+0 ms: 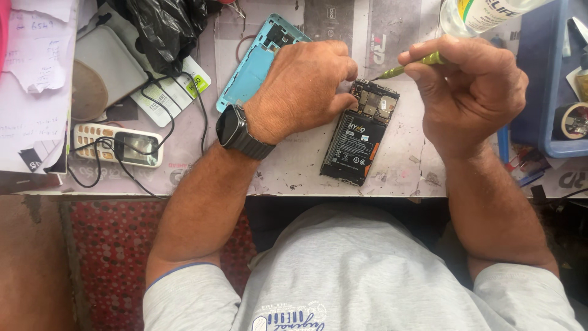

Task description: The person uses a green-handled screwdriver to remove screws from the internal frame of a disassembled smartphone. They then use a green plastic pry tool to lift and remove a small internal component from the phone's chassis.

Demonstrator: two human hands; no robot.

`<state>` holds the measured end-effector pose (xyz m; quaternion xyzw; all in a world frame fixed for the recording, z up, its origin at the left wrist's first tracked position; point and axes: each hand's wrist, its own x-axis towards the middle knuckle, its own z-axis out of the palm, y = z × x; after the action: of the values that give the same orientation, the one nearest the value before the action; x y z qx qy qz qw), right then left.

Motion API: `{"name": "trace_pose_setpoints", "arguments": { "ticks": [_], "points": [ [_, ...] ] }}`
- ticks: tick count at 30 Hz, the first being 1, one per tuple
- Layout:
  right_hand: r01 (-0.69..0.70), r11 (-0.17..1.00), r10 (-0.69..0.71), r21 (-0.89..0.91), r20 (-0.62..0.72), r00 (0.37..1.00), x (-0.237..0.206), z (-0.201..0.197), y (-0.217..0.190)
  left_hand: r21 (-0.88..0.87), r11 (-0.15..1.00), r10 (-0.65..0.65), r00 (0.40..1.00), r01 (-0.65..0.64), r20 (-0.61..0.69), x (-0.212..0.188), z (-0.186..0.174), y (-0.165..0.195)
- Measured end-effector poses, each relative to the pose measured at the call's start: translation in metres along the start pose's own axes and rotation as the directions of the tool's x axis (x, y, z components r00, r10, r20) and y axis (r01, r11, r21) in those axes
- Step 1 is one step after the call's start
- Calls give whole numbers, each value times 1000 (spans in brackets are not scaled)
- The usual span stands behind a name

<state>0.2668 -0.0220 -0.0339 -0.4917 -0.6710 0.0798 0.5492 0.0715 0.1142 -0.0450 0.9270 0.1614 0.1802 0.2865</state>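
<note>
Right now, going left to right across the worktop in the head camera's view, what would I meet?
White keypad phone → light blue phone back cover → left hand → opened smartphone → right hand holding a green screwdriver → blue tray.

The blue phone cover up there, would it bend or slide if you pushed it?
The blue phone cover looks like a thin, hollow plastic shell, so it is probably light and would likely slide easily on the paper-covered table. With cut-outs and slim edges, it may flex a little and could crack if squeezed. It lies flat, so rolling seems unlikely.
</note>
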Motion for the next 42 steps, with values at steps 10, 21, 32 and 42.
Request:
{"name": "trace_pose_setpoints", "arguments": {
  "ticks": [10, 21, 32, 42],
  "points": [
    [-35, 999, 34, 14, 5, 999, -1, 13, 6, 30, 999, -41, 996, 38, 83, 1, 1, 0],
    [-72, 996, 70, 57, 25, 997, -2, 14, 9, 37, 997, -77, 992, 74, 102, 2, 1, 1],
    [-47, 999, 44, 18, 107, 993, 6, 12, 2, 34, 997, -76, 992, 73, 97, 2, 2, 1],
    [66, 993, -59, -94, 71, 996, 18, 12, 3, 20, 998, -69, 994, 68, 89, 3, 0, 1]
  ]
}}
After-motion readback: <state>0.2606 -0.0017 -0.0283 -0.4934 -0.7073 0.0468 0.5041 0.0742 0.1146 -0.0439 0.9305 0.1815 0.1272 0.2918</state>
